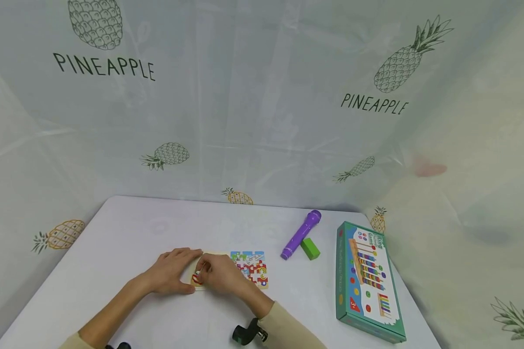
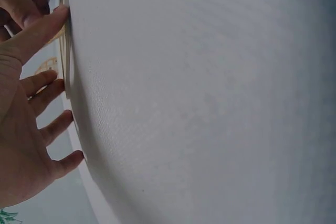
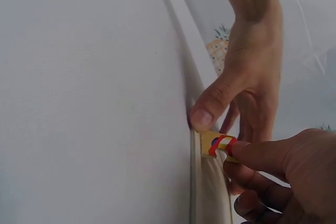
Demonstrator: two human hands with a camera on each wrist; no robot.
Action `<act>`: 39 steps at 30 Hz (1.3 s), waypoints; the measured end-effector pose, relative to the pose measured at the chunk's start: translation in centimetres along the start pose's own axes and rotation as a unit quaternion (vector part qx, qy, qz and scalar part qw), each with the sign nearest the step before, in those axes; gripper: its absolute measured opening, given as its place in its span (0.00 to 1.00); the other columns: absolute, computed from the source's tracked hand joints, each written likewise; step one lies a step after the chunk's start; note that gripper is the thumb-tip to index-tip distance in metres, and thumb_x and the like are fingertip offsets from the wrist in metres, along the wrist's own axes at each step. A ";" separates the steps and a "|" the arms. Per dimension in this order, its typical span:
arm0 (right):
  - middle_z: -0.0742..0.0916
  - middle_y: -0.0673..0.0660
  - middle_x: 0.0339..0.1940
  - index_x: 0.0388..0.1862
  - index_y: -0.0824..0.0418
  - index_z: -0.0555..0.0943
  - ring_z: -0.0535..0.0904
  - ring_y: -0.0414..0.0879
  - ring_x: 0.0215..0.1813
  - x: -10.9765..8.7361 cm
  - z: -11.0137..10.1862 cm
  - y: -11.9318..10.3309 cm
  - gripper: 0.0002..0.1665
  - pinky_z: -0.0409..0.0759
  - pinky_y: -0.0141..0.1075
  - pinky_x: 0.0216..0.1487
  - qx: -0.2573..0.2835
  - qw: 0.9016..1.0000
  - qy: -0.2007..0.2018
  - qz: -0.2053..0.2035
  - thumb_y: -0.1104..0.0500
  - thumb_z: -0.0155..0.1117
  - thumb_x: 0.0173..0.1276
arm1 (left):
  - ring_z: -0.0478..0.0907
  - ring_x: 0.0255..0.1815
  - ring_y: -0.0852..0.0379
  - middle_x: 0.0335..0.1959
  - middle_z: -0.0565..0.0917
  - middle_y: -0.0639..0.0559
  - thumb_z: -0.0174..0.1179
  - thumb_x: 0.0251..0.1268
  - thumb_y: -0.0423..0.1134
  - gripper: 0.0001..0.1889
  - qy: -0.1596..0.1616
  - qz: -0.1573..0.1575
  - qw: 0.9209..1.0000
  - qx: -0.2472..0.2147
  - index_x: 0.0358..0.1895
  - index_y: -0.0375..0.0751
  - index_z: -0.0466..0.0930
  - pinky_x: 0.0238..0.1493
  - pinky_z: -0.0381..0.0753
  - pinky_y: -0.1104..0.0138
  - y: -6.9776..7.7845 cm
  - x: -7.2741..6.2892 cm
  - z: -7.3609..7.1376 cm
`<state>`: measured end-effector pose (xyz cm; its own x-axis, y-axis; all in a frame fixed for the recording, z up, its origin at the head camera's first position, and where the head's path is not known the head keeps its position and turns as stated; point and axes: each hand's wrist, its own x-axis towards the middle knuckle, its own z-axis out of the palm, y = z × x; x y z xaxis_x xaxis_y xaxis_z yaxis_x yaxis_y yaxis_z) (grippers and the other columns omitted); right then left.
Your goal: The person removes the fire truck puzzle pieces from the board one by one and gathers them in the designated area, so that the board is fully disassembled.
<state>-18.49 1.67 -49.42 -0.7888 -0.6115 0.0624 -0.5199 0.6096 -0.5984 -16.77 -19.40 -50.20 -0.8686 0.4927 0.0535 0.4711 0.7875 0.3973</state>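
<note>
My right hand (image 1: 221, 274) pinches a small jigsaw piece (image 3: 219, 144) between thumb and fingers. The piece is yellowish with red, white and blue print, and it is held tilted at the edge of a thin pale puzzle board (image 3: 196, 177). On the board's left side, my left hand (image 1: 173, 272) spreads its fingers, with the thumb at the near edge. In the left wrist view the left fingertips rest along the board and the table. Right of the right hand lies a colourful jigsaw picture (image 1: 257, 266), partly covered by that hand.
A purple toy microphone (image 1: 300, 235) lies behind and right of the hands, beside a green block (image 1: 310, 248). A green-edged game box (image 1: 368, 281) lies at the table's right side. A pineapple-printed curtain (image 1: 262, 97) hangs behind the white table (image 1: 166, 218).
</note>
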 end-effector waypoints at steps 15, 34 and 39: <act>0.84 0.42 0.26 0.38 0.52 0.84 0.78 0.35 0.26 -2.7 -5.3 3.9 0.02 0.74 0.29 0.24 0.056 0.996 -0.019 0.071 0.58 0.69 0.67 | 0.65 0.71 0.34 0.71 0.71 0.41 0.75 0.50 0.58 0.49 -0.008 -0.005 1.000 0.007 0.74 0.41 0.65 0.60 0.62 0.30 0.2 0.1 0.0; 0.84 0.41 0.25 0.32 0.52 0.85 0.76 0.33 0.27 -4.0 -5.2 6.0 0.04 0.73 0.28 0.27 0.031 0.995 -0.049 0.082 0.59 0.73 0.63 | 0.65 0.71 0.34 0.71 0.71 0.41 0.75 0.50 0.59 0.49 -0.010 0.001 1.000 0.003 0.74 0.40 0.66 0.61 0.61 0.30 0.3 0.2 -0.2; 0.84 0.41 0.25 0.31 0.52 0.85 0.76 0.32 0.26 -4.0 -5.3 5.9 0.04 0.73 0.28 0.26 0.027 0.996 -0.047 0.075 0.61 0.72 0.63 | 0.65 0.71 0.35 0.71 0.71 0.42 0.75 0.49 0.59 0.49 -0.013 -0.001 1.000 0.001 0.74 0.40 0.67 0.61 0.62 0.30 0.5 0.3 -0.4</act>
<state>-20.10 10.36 -48.97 -0.8209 -0.5617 -0.1033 -0.3786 0.6707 -0.6379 -16.87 -19.03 -49.67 -0.8650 0.5010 0.0291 0.4703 0.7890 0.3953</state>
